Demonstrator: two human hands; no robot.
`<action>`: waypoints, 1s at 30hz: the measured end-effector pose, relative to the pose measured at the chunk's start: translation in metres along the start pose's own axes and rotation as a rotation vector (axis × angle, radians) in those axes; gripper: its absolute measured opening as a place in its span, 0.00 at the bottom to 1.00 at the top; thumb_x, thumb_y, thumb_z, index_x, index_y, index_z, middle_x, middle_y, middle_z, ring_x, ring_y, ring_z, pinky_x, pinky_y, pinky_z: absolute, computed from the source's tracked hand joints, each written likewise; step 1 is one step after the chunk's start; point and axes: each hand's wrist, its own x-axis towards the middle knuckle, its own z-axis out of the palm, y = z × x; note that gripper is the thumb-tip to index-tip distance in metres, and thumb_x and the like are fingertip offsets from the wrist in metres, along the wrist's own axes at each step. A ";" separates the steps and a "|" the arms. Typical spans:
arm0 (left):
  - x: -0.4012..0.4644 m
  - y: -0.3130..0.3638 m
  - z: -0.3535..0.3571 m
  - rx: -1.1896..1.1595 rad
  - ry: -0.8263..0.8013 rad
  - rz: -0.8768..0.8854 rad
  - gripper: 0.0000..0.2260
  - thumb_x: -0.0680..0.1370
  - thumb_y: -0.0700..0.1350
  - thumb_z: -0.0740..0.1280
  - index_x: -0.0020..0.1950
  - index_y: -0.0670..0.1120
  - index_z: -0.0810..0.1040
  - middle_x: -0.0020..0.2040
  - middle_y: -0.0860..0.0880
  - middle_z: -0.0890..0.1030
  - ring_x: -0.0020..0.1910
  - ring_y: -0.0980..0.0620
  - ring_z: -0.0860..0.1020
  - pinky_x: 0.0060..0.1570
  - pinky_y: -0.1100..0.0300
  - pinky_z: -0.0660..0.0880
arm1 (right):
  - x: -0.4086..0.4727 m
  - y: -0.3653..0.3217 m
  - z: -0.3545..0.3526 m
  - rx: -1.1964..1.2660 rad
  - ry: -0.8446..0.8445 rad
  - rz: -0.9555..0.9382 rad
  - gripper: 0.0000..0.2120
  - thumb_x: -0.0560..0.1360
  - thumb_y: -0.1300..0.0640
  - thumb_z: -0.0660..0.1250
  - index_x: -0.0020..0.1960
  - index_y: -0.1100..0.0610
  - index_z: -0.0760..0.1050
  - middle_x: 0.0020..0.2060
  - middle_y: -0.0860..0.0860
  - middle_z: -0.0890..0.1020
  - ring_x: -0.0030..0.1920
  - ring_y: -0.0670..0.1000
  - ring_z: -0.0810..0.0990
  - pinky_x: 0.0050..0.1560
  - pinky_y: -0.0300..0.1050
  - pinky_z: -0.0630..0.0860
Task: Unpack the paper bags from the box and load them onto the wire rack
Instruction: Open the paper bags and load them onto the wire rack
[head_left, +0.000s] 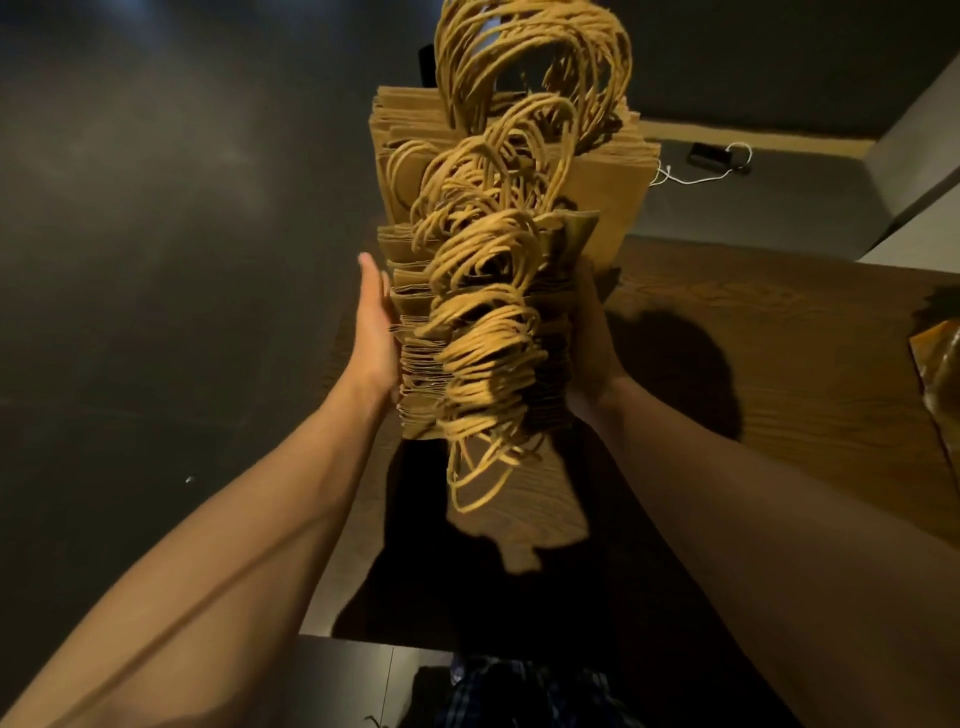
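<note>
You've got the stack of paper bags (467, 332) squeezed between both palms above the wooden table (753, 364), left hand (375, 332) flat, right hand (592, 343) mostly hidden. Keep even pressure so the middle doesn't slip out; those loose handles (498, 218) snag easily.

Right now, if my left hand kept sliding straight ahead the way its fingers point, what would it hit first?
Probably nothing close. Your left hand lies flat along the left side of the stack of paper bags, fingers pointing past it. Ahead is only dark floor, though depth there is hard to judge.
</note>
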 end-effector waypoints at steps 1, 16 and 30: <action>0.001 0.003 0.002 0.007 0.024 0.002 0.22 0.86 0.53 0.45 0.44 0.45 0.72 0.28 0.55 0.81 0.29 0.63 0.80 0.29 0.70 0.75 | -0.004 -0.004 0.006 0.033 -0.017 0.003 0.32 0.77 0.30 0.51 0.58 0.56 0.76 0.39 0.50 0.84 0.39 0.48 0.83 0.40 0.43 0.78; -0.002 0.030 0.000 -0.218 -0.113 -0.029 0.32 0.83 0.64 0.46 0.70 0.42 0.73 0.60 0.42 0.82 0.61 0.43 0.80 0.60 0.48 0.77 | -0.010 -0.032 0.018 0.080 -0.233 -0.121 0.40 0.73 0.27 0.56 0.73 0.55 0.68 0.68 0.60 0.74 0.68 0.63 0.72 0.69 0.67 0.65; -0.021 -0.001 -0.009 -0.151 0.096 -0.203 0.25 0.85 0.60 0.47 0.54 0.47 0.79 0.48 0.47 0.87 0.44 0.50 0.85 0.43 0.57 0.78 | -0.006 -0.012 0.005 -0.133 0.087 0.271 0.51 0.60 0.19 0.55 0.74 0.49 0.67 0.68 0.53 0.74 0.68 0.59 0.72 0.72 0.61 0.62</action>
